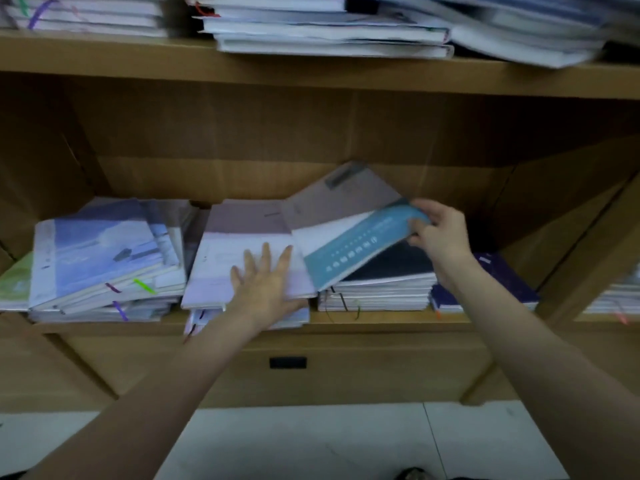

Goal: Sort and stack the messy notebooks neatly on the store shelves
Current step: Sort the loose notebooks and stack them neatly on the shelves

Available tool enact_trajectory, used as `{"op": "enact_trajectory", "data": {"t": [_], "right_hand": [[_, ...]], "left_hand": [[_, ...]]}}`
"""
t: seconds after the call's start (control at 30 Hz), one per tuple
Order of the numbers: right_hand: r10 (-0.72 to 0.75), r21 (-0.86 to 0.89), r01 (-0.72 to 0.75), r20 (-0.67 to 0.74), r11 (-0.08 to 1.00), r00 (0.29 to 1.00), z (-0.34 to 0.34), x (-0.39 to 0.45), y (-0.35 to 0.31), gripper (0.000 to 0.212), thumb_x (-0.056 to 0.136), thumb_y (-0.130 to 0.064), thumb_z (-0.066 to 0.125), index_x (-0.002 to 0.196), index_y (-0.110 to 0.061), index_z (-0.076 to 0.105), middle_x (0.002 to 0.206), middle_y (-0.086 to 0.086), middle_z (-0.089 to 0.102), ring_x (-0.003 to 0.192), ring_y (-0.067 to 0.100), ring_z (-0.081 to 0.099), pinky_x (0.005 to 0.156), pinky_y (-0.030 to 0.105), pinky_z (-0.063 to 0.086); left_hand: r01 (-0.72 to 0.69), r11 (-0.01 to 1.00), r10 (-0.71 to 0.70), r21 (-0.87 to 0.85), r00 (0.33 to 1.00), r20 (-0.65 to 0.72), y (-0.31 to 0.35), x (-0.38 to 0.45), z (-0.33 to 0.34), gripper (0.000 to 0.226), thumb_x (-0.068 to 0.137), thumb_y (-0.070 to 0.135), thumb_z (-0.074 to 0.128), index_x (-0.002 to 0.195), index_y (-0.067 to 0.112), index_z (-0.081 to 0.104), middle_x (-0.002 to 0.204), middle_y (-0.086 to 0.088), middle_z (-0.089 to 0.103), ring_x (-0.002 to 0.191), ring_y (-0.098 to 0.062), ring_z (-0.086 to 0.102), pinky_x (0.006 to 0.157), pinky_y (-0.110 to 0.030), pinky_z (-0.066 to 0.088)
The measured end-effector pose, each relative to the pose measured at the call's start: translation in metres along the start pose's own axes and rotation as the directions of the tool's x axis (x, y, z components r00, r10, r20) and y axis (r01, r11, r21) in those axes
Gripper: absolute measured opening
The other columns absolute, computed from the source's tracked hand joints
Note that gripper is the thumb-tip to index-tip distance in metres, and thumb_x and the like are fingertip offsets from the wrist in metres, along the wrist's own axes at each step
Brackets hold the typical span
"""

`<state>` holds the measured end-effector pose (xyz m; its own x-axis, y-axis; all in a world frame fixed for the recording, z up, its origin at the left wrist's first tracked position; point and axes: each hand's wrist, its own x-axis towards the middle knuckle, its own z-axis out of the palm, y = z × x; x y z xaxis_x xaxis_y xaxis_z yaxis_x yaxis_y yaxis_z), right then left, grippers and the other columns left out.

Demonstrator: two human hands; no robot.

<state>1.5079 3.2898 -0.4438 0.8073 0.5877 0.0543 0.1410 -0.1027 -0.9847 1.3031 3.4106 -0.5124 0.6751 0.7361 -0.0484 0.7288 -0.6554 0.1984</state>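
A single head-worn camera looks forward and down, close to the middle shelf [346,322] at arm's reach.

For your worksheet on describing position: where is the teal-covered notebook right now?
In the head view, the teal-covered notebook is right of centre on the middle shelf, tilted above the right-hand stack of notebooks, pinched at its far end by the right hand.

Teal notebook [360,249] tilts atop a flat stack [377,289] on the shelf [381,318].
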Motion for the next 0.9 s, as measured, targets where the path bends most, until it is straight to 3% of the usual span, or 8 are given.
{"op": "enact_trajectory", "data": {"t": [0.1,0.17,0.27,0.37,0.43,0.53,0.73,0.9], "right_hand": [[0.128,-0.049,-0.134,-0.095,0.99,0.987,-0.021,0.002,0.051,0.036,0.094,-0.001,0.051,0.13,-0.006,0.054,0.127,0.014,0.055,0.103,0.02,0.056,0.086,0.029,0.05],[0.063,-0.232,-0.088,-0.116,0.969,0.991,-0.019,0.006,0.06,0.036,0.094,-0.008,0.054,0.131,-0.008,0.054,0.129,0.012,0.055,0.108,0.023,0.056,0.093,0.031,0.047],[-0.047,-0.576,0.031,-0.012,0.817,0.999,-0.011,0.013,0.051,0.044,0.091,-0.017,0.06,0.132,-0.004,0.052,0.138,0.016,0.045,0.124,0.031,0.044,0.102,0.03,0.034],[0.037,-0.715,0.036,0.087,0.698,0.996,-0.01,0.019,0.052,0.058,0.089,-0.034,0.063,0.139,-0.012,0.044,0.145,0.013,0.034,0.132,0.035,0.029,0.108,0.039,0.027],[0.057,-0.644,0.035,0.122,0.764,0.991,-0.015,0.019,0.059,0.063,0.087,-0.038,0.065,0.142,-0.016,0.042,0.145,0.011,0.038,0.133,0.032,0.032,0.108,0.038,0.03],[0.03,-0.486,0.038,0.131,0.873,0.991,-0.019,0.016,0.065,0.064,0.087,-0.031,0.066,0.143,-0.012,0.041,0.146,0.007,0.04,0.134,0.024,0.037,0.106,0.029,0.029],[0.025,-0.432,0.003,0.06,0.902,0.998,-0.021,0.014,0.071,0.062,0.086,-0.032,0.067,0.141,-0.017,0.042,0.144,0.008,0.041,0.132,0.027,0.038,0.109,0.038,0.032],[0.041,-0.356,-0.024,0.041,0.934,0.998,-0.021,0.016,0.074,0.057,0.087,-0.029,0.066,0.138,-0.021,0.044,0.139,0.009,0.042,0.126,0.027,0.042,0.105,0.04,0.038]], "left_hand": [[0.08,0.977,-0.064,0.2,0.994,-0.087,-0.01,0.004,0.015,0.081,0.089,0.06,0.041,0.15,0.028,-0.003,0.158,-0.009,-0.005,0.144,-0.037,-0.004,0.115,-0.052,0.005],[0.047,0.98,-0.028,0.193,0.995,-0.1,-0.017,0.013,0.013,0.082,0.086,0.064,0.042,0.149,0.033,0.0,0.158,-0.005,-0.001,0.144,-0.033,-0.001,0.115,-0.049,0.007],[-0.008,0.988,0.004,0.157,1.0,0.027,-0.022,0.03,0.001,0.085,0.085,0.063,0.047,0.149,0.035,-0.002,0.158,-0.005,-0.005,0.144,-0.033,-0.004,0.115,-0.049,0.005],[-0.067,0.989,0.053,0.131,0.993,0.105,-0.015,0.029,-0.001,0.089,0.086,0.06,0.05,0.149,0.032,-0.007,0.157,-0.008,-0.014,0.144,-0.033,-0.012,0.115,-0.051,-0.001],[-0.133,0.987,0.122,0.092,0.986,0.117,0.0,0.021,0.004,0.1,0.08,0.069,0.049,0.15,0.025,-0.008,0.157,-0.008,-0.016,0.143,-0.031,-0.016,0.114,-0.05,-0.005],[-0.169,0.986,0.169,-0.006,0.984,0.06,0.025,0.015,0.01,0.098,0.079,0.07,0.047,0.151,0.023,0.0,0.159,-0.006,-0.008,0.144,-0.028,-0.013,0.115,-0.049,-0.007],[-0.158,0.976,0.156,-0.149,0.987,-0.027,0.042,0.03,0.003,0.063,0.089,0.047,0.055,0.144,0.023,0.034,0.153,0.004,0.027,0.144,-0.024,0.011,0.116,-0.049,0.007],[-0.221,0.953,0.197,-0.209,0.972,-0.129,0.041,0.03,0.009,0.069,0.086,0.045,0.06,0.144,0.022,0.031,0.149,0.004,0.033,0.138,-0.017,0.027,0.114,-0.047,0.014]]}}
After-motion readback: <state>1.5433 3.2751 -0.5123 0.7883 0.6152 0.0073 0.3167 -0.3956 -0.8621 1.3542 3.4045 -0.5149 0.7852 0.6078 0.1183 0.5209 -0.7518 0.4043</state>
